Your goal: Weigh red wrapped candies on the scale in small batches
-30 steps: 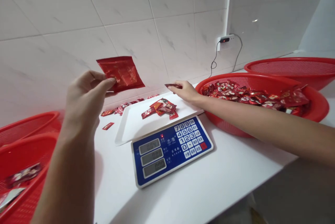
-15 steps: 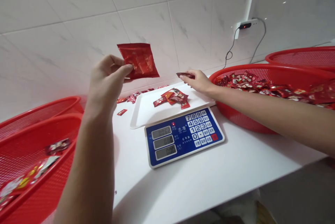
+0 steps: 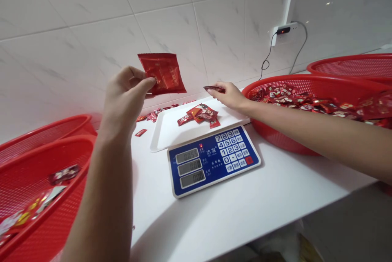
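My left hand [image 3: 128,90] is closed on a flat red packet [image 3: 163,73], held up in front of the tiled wall with thumb and fingers at its left edge. My right hand [image 3: 228,95] is closed too, pinching a small dark red wrapped packet [image 3: 217,89] above the far right side of the scale's tray. On that white tray [image 3: 165,139] lies a small heap of red wrapped packets [image 3: 202,114]. The digital scale [image 3: 214,162] has a blue panel with number keys and three displays; the top one seems to read 0.055.
A red basket [image 3: 277,141] full of small red packets stands at the right, another basket [image 3: 346,65] behind it. More red baskets [image 3: 78,164] are at the left. Loose packets [image 3: 153,115] lie behind the tray. A cable [image 3: 269,51] hangs from a wall socket.
The top display has gone from about 0.062 to about 0.055. Both hands keep their holds and have hardly moved; the whole view has shifted slightly.
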{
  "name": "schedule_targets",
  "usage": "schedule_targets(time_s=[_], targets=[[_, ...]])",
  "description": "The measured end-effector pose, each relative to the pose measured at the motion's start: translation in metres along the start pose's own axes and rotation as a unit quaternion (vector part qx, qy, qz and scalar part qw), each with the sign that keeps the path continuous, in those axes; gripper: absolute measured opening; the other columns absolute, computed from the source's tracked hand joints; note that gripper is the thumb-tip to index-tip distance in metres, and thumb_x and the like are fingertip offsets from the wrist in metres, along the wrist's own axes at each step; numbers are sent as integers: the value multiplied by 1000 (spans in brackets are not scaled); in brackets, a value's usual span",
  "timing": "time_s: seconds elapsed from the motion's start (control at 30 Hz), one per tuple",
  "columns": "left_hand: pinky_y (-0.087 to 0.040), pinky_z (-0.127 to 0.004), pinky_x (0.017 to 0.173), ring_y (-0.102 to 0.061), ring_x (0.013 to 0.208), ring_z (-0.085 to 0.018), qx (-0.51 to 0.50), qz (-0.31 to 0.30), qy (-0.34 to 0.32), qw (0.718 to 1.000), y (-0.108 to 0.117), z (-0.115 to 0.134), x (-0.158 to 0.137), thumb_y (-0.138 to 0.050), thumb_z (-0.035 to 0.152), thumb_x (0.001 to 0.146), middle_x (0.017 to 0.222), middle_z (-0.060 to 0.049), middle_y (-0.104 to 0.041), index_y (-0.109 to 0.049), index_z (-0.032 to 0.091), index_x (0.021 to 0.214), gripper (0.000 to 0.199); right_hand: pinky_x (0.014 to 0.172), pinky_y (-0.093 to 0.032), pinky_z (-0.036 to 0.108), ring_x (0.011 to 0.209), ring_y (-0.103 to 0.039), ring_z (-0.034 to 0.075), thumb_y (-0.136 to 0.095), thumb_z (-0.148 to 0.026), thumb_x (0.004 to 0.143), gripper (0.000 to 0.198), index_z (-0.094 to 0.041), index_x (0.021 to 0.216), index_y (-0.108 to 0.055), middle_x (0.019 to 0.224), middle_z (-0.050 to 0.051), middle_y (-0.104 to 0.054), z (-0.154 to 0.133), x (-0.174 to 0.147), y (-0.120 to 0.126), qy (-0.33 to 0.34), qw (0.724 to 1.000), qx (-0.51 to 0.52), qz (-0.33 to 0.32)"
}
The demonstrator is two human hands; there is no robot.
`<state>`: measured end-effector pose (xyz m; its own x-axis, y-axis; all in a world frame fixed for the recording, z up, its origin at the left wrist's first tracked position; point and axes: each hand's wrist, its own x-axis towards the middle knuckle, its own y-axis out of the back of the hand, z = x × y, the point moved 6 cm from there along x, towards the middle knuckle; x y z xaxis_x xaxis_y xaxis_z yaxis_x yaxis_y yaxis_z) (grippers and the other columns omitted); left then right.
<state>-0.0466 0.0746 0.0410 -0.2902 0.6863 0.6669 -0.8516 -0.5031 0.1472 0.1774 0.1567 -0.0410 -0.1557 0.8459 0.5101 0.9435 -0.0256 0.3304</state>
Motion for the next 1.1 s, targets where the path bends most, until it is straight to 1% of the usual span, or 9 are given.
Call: schedule_targets(time_s=[0.07, 0.2, 0.27, 0.37, 0.5, 0.63, 0.77, 0.93, 1.1], targets=[[-46, -25, 58, -57, 57, -10, 4, -1, 3, 1000, -1, -1, 0, -65, 9, 66, 57, 4, -61, -55, 19, 59, 16, 79, -47, 33, 80, -61, 16, -67, -20, 84, 4, -16, 84, -69, 83, 4, -69, 1, 0, 0, 1, 1000, 0, -2], [-45, -26, 58, -58, 58, -11, 10, -10, 0, 1000, -3, -3, 0, -66, 12, 65, 58, 4, -62, -55, 20, 59, 15, 96, -47, 35, 102, -66, 19, -75, -17, 77, 21, -17, 98, -74, 107, 8, -74, -2, -1, -2, -10, 999, 38, -22], [-44, -27, 59, -58, 59, -11, 14, -11, -1, 1000, -3, -3, -1, -66, 12, 64, 58, 3, -62, -56, 20, 59, 13, 96, -47, 34, 104, -66, 19, -78, -25, 77, 23, -18, 99, -75, 108, 8, -74, -4, -3, 0, -16, 999, 24, -21], [-43, -27, 58, -56, 58, -11, 19, -12, 0, 1000, -2, -3, -1, -66, 13, 65, 59, 3, -61, -57, 20, 60, 12, 88, -47, 34, 95, -68, 20, -67, -40, 89, 23, -19, 92, -76, 96, 7, -76, -10, -6, 1, -1, 999, -47, -18], [-41, -27, 59, -55, 57, -10, 21, -13, 2, 1000, -2, -3, -1, -66, 13, 65, 59, 3, -61, -55, 20, 59, 15, 82, -45, 35, 91, -65, 21, -47, -39, 101, 37, -18, 86, -73, 88, 7, -73, -14, -7, -3, 40, 987, -152, -35], [-42, -28, 60, -56, 59, -11, 16, -15, 1, 1000, -3, -4, -1, -66, 11, 66, 60, 4, -62, -55, 20, 59, 15, 93, -44, 38, 98, -61, 23, -56, -37, 97, 27, -17, 108, -71, 106, 11, -65, -11, -6, -9, 57, 975, -208, -47], [-42, -28, 61, -55, 58, -10, 14, -14, 1, 1000, -3, -4, -1, -66, 11, 66, 59, 4, -61, -55, 20, 59, 15, 98, -44, 39, 102, -60, 22, -60, -39, 94, 36, -18, 123, -67, 116, 13, -56, -9, -3, -4, 63, 977, -204, -4], [-42, -27, 59, -55, 58, -10, 8, -10, -10, 1000, -3, -2, -1, -67, 12, 65, 58, 4, -60, -56, 20, 59, 15, 86, -49, 36, 95, -59, 20, -45, -41, 100, 33, -22, 112, -69, 102, 7, -63, -20, -2, 12, 159, 973, -132, 104], [-41, -26, 57, -54, 56, -9, 9, -14, -16, 1000, -4, -2, -3, -66, 13, 65, 58, 4, -60, -57, 20, 60, 12, 77, -48, 30, 85, -59, 16, -39, -45, 101, 40, -20, 102, -70, 95, 5, -68, -27, -5, 17, 175, 975, -62, 123]])
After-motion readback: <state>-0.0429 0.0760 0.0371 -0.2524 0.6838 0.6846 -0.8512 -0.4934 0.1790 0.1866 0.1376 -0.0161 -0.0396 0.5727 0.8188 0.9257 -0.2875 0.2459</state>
